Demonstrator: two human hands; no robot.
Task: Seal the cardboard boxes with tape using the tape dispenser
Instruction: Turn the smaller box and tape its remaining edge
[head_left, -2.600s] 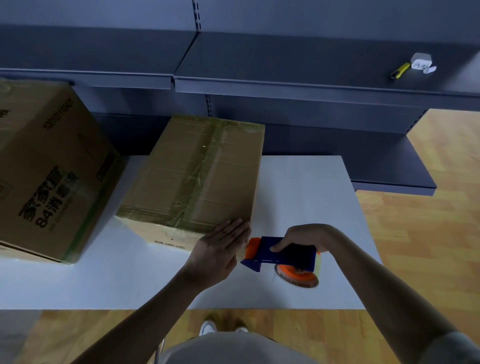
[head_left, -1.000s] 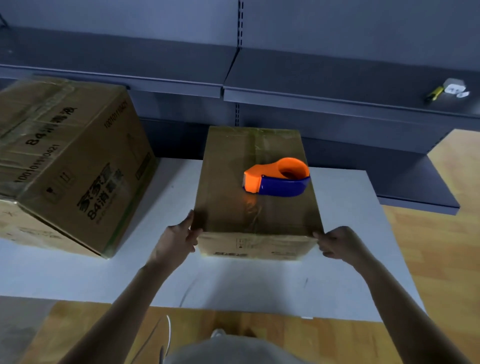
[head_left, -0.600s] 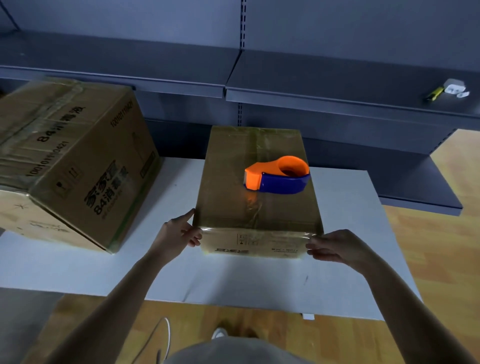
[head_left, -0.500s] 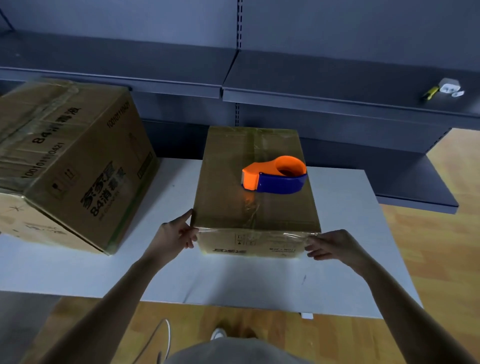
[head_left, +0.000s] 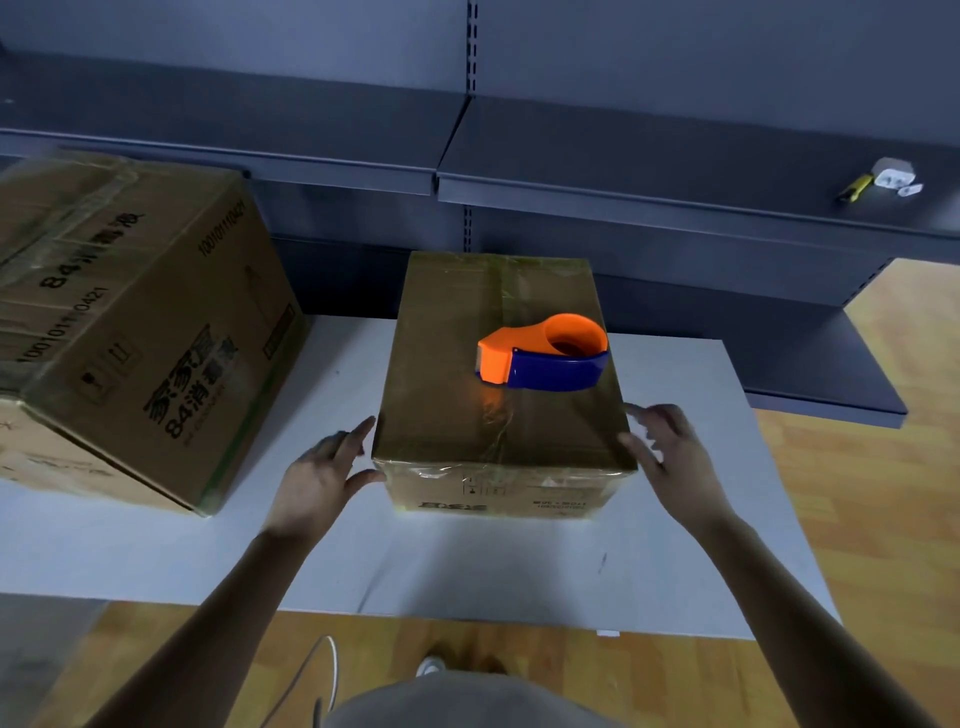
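Head view showed the smaller cardboard box (head_left: 498, 415) standing mid-desk, its far end reaching the far edge of the desk (head_left: 467, 566), its top glossy with tape. The orange-and-blue tape dispenser (head_left: 540, 358) lay on the box's top toward the right side, apart from both hands. The left hand (head_left: 317, 478) was at the box's near left corner, fingers (head_left: 353, 439) straight and spread along the left side, thumb against the corner. The right hand (head_left: 675, 462) was at the near right corner, fingers (head_left: 649, 415) spread apart and blurred; contact could not be judged. A larger cardboard box (head_left: 130, 332) stood at the desk's left end.
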